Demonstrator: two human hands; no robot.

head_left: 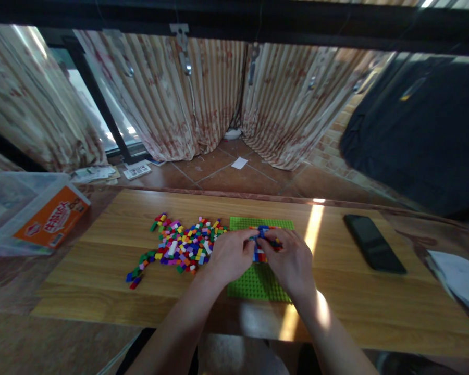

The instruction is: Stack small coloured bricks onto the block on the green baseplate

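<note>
Both hands meet over a green studded baseplate (254, 284) on the wooden table. On the plate stands a small build of blue, red, white and yellow toy bricks (260, 256), partly covered by my fingers. My left hand (232, 252) comes in from the left, thumb and fingers closed at the build's upper left side. My right hand (291, 255) is bent over the right side of the build, its thumb and fingers pinched near blue bricks. Whether either hand has a loose brick between its fingertips is too small to see. Left of the plate lies a pile of loose coloured bricks (187, 242).
A clear plastic tub (27, 208) with an orange label stands left of the wooden table (101, 260). On the right lie a black phone (373, 244) and some white papers (459, 278). Patterned curtains (214, 99) hang beyond the table.
</note>
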